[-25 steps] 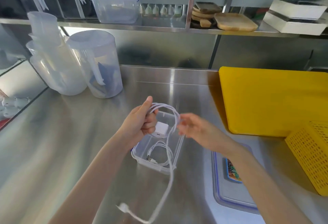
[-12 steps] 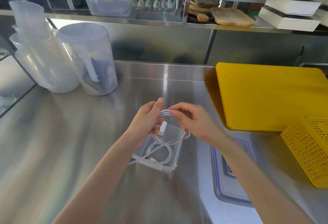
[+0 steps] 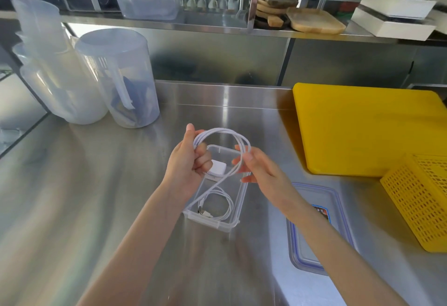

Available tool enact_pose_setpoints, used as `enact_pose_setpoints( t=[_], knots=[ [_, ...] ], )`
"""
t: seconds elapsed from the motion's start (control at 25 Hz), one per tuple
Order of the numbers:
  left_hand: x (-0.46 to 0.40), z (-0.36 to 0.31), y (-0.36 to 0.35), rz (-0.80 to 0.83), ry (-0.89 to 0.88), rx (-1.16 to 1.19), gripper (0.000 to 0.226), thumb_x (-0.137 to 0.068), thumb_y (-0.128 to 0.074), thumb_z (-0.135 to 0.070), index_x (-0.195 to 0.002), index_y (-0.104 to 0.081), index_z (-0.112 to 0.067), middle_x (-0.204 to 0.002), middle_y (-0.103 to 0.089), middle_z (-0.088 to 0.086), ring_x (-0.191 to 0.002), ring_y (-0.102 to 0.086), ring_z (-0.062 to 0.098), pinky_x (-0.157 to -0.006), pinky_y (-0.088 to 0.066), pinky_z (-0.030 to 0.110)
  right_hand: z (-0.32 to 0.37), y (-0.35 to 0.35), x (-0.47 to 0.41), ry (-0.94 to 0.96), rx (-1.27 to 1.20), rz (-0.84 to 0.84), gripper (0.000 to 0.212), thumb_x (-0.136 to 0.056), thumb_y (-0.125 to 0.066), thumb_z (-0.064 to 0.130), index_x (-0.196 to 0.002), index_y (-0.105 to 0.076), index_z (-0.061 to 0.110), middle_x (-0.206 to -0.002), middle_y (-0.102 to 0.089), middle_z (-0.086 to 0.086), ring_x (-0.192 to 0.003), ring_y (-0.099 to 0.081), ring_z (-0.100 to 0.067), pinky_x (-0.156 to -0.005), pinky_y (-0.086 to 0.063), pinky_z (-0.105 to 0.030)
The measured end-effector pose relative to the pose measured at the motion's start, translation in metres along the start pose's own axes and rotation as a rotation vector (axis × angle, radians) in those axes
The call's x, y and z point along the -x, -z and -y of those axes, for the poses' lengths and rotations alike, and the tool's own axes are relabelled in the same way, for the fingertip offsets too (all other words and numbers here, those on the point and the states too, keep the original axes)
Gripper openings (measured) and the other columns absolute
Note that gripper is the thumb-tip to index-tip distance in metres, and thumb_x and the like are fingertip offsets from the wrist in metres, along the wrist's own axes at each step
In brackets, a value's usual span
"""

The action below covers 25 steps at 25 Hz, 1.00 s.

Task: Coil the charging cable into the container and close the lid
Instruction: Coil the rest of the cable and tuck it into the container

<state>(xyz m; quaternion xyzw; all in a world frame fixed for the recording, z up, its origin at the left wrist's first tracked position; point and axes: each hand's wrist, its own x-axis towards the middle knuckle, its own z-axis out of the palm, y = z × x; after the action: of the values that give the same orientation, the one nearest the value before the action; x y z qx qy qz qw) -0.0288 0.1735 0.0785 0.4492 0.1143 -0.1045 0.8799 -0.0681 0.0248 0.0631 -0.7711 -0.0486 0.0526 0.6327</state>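
Cable (image 3: 223, 133), white and limp, hangs in loops above the clear container (image 3: 238, 200) on the steel bench (image 3: 96, 196), seen through my head camera. My left hand (image 3: 187, 162) grips the gathered loops at their left side, fingers curled round them; my right hand (image 3: 260, 171) pinches the strand at the loops' right side. One length drops diagonally into the container, where a small coil with the plug end already lies beside a white charger block (image 3: 219, 167).

I judge the cable light, soft and springy: loops will want to open once let go, so hold belongs on the bundle where strands cross, pressing it flat as it goes in. The thin container looks light enough to slide if nudged.

The lid (image 3: 312, 228), blue-edged, lies flat on the bench just right of the container, partly under my right forearm, not yet fitted. A yellow cutting board (image 3: 362, 129) and yellow basket (image 3: 416, 201) sit further right; translucent jugs (image 3: 116, 75) stand at the back left. None blocks the container.
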Motion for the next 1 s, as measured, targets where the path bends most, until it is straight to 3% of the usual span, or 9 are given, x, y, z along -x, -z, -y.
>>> enact_pose_setpoints(
  t=[0.08, 0.2, 0.28, 0.44, 0.64, 0.88, 1.0],
  knots=[
    [0.002, 0.001, -0.001, 0.016, -0.029, 0.035, 0.044, -0.094, -0.034, -0.044, -0.063, -0.053, -0.019, -0.034, -0.023, -0.007, -0.029, -0.018, 0.005, -0.032, -0.017, 0.015, 0.000, -0.007, 0.004, -0.109, -0.102, 0.021, 0.026, -0.095, -0.035, 0.031, -0.112, -0.052, 0.019, -0.096, -0.063, -0.001, -0.073, -0.065, 0.000, -0.070, -0.052, -0.016],
    [0.005, 0.004, -0.005, 0.034, -0.074, -0.020, 0.054, -0.092, -0.038, -0.046, -0.046, -0.057, -0.026, -0.036, -0.021, -0.009, -0.032, -0.019, 0.006, -0.035, -0.020, 0.015, 0.006, -0.020, 0.011, -0.266, -0.170, 0.197, 0.027, -0.094, -0.039, 0.035, -0.098, -0.057, 0.015, -0.081, -0.067, -0.001, -0.070, -0.066, -0.009, -0.071, -0.052, -0.018],
    [0.007, 0.007, -0.006, 0.021, -0.124, -0.066, 0.051, -0.094, -0.041, -0.039, -0.047, -0.056, -0.028, -0.037, -0.024, -0.009, -0.034, -0.021, 0.006, -0.036, -0.024, 0.014, 0.008, -0.028, 0.013, -0.262, -0.161, 0.231, 0.025, -0.094, -0.042, 0.032, -0.090, -0.059, 0.014, -0.073, -0.067, 0.002, -0.067, -0.064, -0.008, -0.068, -0.051, -0.017],
    [0.004, 0.005, -0.003, -0.042, -0.250, -0.072, 0.033, -0.097, -0.039, -0.029, -0.070, -0.056, -0.020, -0.038, -0.028, -0.011, -0.035, -0.024, 0.005, -0.037, -0.026, 0.014, 0.015, -0.030, 0.012, -0.212, -0.146, 0.190, 0.025, -0.095, -0.043, 0.018, -0.074, -0.056, 0.015, -0.059, -0.051, 0.003, -0.046, -0.044, -0.004, -0.048, -0.035, -0.014],
    [-0.010, -0.015, 0.002, -0.143, -0.339, 0.080, 0.034, -0.098, -0.036, -0.025, -0.068, -0.050, -0.015, -0.034, -0.030, -0.012, -0.031, -0.025, 0.005, -0.034, -0.023, 0.013, 0.027, -0.021, 0.017, -0.134, 0.079, 0.304, 0.027, -0.095, -0.041, 0.020, -0.071, -0.052, 0.016, -0.053, -0.044, 0.000, -0.044, -0.041, -0.007, -0.050, -0.037, -0.014],
    [-0.004, -0.024, -0.013, 0.066, -0.248, 0.240, 0.034, -0.098, -0.033, -0.030, -0.071, -0.048, -0.017, -0.035, -0.027, -0.010, -0.031, -0.025, 0.007, -0.036, -0.025, 0.012, 0.039, -0.003, 0.008, -0.115, -0.002, 0.089, 0.020, -0.091, -0.050, 0.019, -0.079, -0.064, 0.011, -0.062, -0.056, -0.005, -0.047, -0.059, -0.006, -0.050, -0.051, -0.015],
    [-0.002, -0.023, -0.022, 0.157, -0.249, 0.138, 0.027, -0.097, -0.037, -0.030, -0.082, -0.054, -0.016, -0.037, -0.030, -0.010, -0.036, -0.031, 0.006, -0.045, -0.038, 0.013, 0.047, 0.006, 0.005, -0.103, -0.027, -0.021, 0.020, -0.091, -0.051, 0.017, -0.080, -0.065, 0.009, -0.069, -0.059, -0.010, -0.050, -0.063, -0.006, -0.052, -0.054, -0.015]
  ],
)
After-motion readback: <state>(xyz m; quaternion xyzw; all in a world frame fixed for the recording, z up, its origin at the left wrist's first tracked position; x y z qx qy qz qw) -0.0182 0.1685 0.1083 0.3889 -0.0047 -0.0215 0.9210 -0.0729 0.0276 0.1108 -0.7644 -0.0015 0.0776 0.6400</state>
